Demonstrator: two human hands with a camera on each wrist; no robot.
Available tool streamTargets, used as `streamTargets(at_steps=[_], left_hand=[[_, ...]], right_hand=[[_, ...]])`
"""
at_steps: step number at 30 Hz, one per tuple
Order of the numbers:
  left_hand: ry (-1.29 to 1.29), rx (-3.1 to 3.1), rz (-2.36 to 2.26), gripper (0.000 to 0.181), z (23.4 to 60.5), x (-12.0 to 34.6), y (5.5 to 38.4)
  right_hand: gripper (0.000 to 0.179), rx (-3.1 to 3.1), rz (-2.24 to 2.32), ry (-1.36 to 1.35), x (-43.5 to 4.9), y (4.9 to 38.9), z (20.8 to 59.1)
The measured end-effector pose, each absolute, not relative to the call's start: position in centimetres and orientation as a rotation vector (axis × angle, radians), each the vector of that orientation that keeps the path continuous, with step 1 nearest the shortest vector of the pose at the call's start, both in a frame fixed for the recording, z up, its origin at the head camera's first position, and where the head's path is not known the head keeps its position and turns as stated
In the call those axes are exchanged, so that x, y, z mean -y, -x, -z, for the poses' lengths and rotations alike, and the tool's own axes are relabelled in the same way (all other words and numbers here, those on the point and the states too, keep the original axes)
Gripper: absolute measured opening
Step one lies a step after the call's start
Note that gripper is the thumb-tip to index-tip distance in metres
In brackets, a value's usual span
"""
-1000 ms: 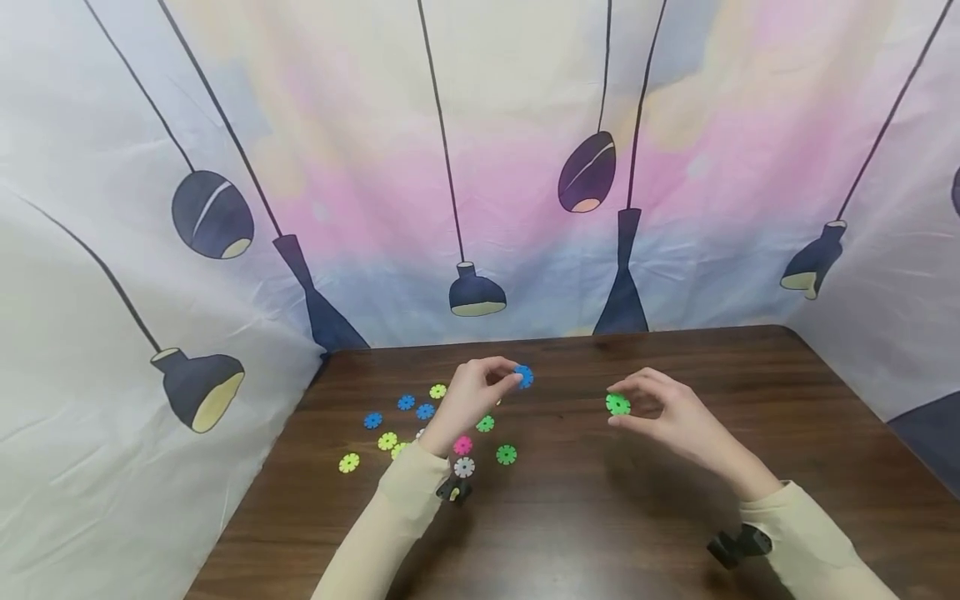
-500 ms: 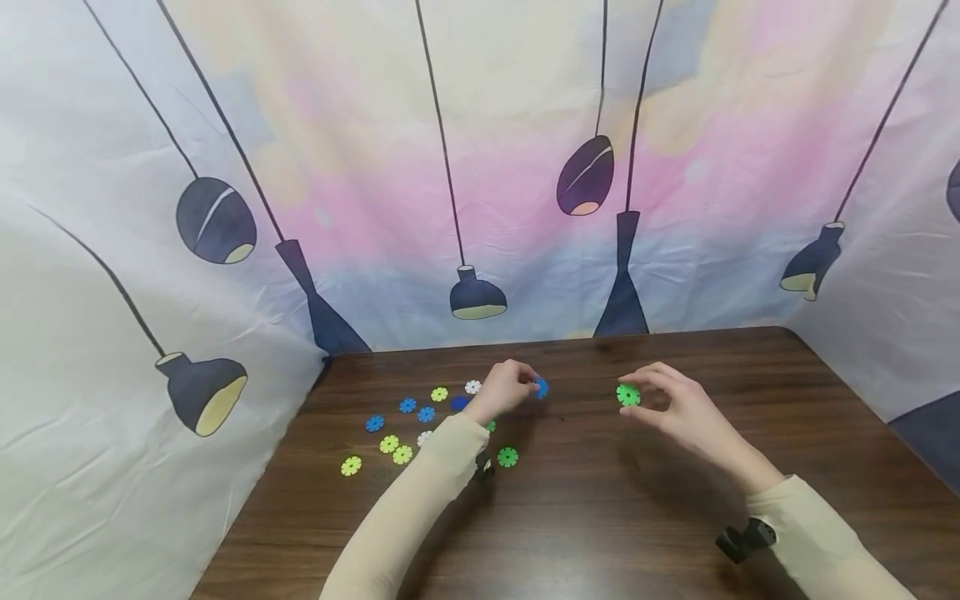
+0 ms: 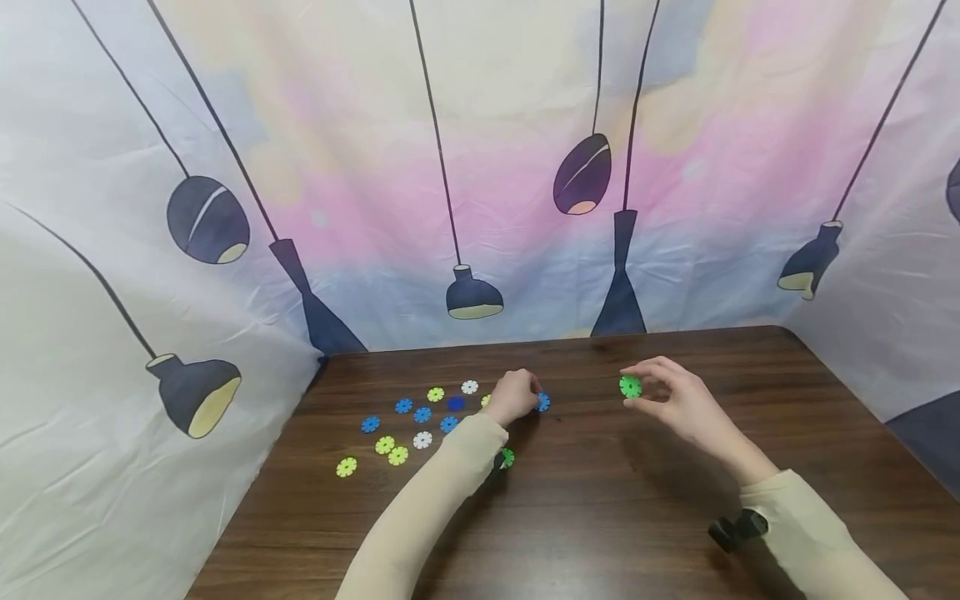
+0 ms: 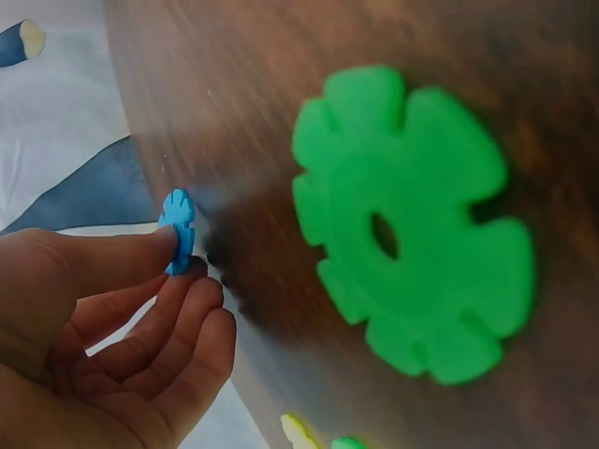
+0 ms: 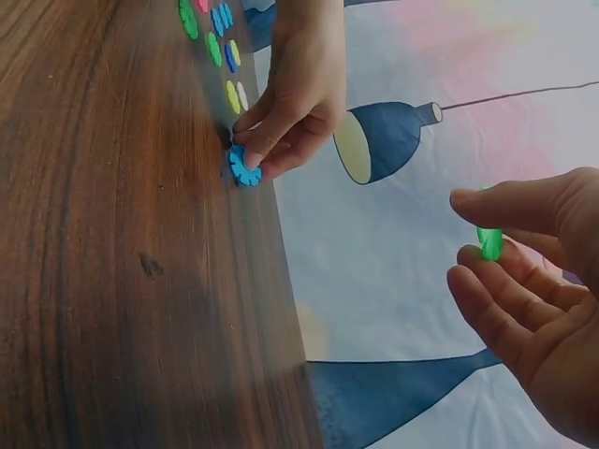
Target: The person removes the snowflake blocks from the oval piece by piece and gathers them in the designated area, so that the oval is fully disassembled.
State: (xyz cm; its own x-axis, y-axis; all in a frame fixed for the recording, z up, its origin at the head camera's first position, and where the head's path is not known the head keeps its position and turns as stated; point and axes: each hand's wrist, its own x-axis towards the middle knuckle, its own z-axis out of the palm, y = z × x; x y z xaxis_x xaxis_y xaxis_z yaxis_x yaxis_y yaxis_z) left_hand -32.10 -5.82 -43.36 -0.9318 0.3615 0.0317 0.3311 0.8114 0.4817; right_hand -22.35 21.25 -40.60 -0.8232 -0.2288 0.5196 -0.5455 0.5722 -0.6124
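Note:
My left hand (image 3: 514, 396) pinches a light blue notched disc (image 3: 543, 402) between thumb and fingers, low over the brown table. In the left wrist view this snowflake-shaped blue disc (image 4: 178, 229) stands on edge, its face turned sideways. To the right, my right hand (image 3: 684, 404) holds up a bright green notched disc (image 3: 631, 387) by its rim. The right wrist view has that green disc (image 5: 489, 241) edge-on between thumb and fingertips. A second green disc (image 3: 508, 457) lies beside the left wrist, partly hidden by the wrist camera; it looms large in the left wrist view.
Several loose discs lie on the table's left half, among them yellow (image 3: 347, 467), blue (image 3: 371, 424) and white (image 3: 422, 440) ones. My left forearm covers part of the group. Behind the table (image 3: 600, 517) hangs a cloth printed with lamps (image 3: 475, 296).
The left hand has moved right and down towards the table with the blue disc. The right hand has risen slightly and shifted a little right, still holding the green disc.

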Motion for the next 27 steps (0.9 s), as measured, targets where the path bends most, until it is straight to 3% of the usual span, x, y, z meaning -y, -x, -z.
streamTargets(at_steps=[27], left_hand=[[-0.543,-2.958,-0.737,0.008,43.9,5.7,32.9]], right_hand=[[0.033,2.805,-1.114,-0.618,-19.6,24.3,44.3]])
